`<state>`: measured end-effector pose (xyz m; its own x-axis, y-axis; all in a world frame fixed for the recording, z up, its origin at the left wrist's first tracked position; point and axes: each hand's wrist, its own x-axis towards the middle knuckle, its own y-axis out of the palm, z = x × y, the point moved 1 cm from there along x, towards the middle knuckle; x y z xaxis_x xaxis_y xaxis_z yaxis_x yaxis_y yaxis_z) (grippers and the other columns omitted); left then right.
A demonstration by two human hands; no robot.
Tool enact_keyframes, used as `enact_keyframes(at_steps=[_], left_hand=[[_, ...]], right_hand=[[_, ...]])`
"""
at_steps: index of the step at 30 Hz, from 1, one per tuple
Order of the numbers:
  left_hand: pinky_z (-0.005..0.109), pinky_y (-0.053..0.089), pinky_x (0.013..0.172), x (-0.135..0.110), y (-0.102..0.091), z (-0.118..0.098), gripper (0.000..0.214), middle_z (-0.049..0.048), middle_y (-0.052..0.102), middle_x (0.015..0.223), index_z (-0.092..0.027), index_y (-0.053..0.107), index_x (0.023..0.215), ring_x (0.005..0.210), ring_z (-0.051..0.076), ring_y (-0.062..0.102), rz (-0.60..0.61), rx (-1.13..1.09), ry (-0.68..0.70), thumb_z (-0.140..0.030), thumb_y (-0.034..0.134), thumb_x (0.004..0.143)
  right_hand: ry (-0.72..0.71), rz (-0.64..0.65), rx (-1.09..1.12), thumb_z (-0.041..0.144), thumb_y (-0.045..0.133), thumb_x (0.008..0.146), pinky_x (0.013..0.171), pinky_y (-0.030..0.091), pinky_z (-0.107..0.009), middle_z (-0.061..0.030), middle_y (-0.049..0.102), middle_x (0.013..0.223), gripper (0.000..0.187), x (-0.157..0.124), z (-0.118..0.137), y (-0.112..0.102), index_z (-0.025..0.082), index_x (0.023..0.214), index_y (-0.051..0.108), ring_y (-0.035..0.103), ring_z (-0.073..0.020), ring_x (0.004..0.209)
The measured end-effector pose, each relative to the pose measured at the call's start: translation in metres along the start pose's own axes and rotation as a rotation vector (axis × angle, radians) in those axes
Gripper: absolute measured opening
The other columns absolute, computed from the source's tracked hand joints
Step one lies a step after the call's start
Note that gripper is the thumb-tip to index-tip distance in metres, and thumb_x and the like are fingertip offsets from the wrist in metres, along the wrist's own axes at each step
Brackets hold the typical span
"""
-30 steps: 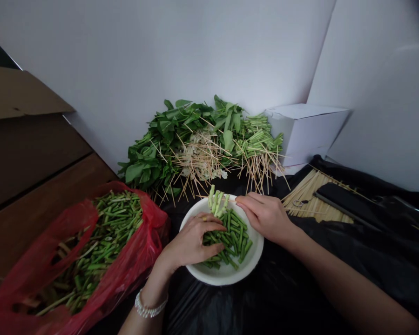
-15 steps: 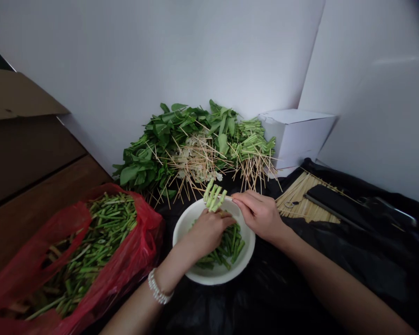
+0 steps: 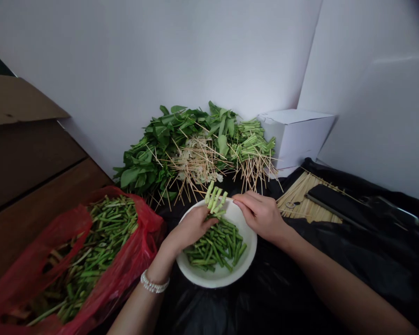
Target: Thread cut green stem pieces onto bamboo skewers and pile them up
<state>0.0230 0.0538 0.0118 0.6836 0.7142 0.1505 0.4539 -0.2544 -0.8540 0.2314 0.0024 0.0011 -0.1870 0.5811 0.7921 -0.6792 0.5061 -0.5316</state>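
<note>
A white bowl [image 3: 223,277] of cut green stem pieces [image 3: 216,246] sits on black plastic in front of me. My right hand [image 3: 261,215] pinches a thin skewer with several pale green stem pieces [image 3: 215,197] threaded on it, held over the bowl's far rim. My left hand [image 3: 190,228] is at the bowl's left rim, its fingers closed on a green stem piece just under the skewer. A pearl bracelet [image 3: 154,284] is on that wrist.
A red plastic bag [image 3: 73,260] full of green stems lies at the left on a brown wooden surface. Leafy greens and finished skewers [image 3: 199,149] pile against the wall. A white box [image 3: 295,135], loose bamboo skewers [image 3: 305,200] and a dark knife [image 3: 338,200] are at the right.
My left hand has drawn out of the heap in the bowl to its left rim, pinching a stem piece up toward the skewer. My right hand has barely moved.
</note>
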Motion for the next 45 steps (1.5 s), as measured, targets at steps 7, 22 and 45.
enact_keyframes(at_steps=[7,22,45], left_hand=[[0.026,0.047,0.070,-0.017,0.005,0.018,0.021,0.0032,0.070,0.082,-0.016,0.070,0.093,0.076,0.018,0.062,-0.186,-0.456,-0.104,-0.034,0.066,0.083],[0.021,0.053,0.068,-0.019,0.002,0.023,0.030,0.0050,0.075,0.086,-0.017,0.070,0.103,0.075,0.013,0.068,-0.344,-1.233,-0.295,-0.033,0.074,0.078],[0.016,0.053,0.066,-0.021,-0.003,0.025,0.031,0.0050,0.075,0.092,-0.015,0.070,0.106,0.075,0.010,0.068,-0.489,-1.411,-0.347,-0.024,0.076,0.077]], right_hand=[[0.016,-0.023,0.016,0.020,0.047,0.096,0.071,0.049,-0.026,-0.0049,0.067,0.085,0.021,-0.001,-0.002,0.003,0.017,0.100,0.067,0.062,-0.0136,0.074],[-0.018,0.044,-0.032,0.020,0.047,0.096,0.070,0.047,-0.025,-0.0045,0.066,0.082,0.021,-0.004,-0.006,0.006,0.016,0.103,0.066,0.061,-0.0132,0.073],[-0.104,0.118,-0.183,0.021,0.042,0.098,0.062,0.046,-0.023,-0.0048,0.065,0.078,0.028,-0.004,0.000,0.007,0.015,0.103,0.069,0.060,-0.0121,0.066]])
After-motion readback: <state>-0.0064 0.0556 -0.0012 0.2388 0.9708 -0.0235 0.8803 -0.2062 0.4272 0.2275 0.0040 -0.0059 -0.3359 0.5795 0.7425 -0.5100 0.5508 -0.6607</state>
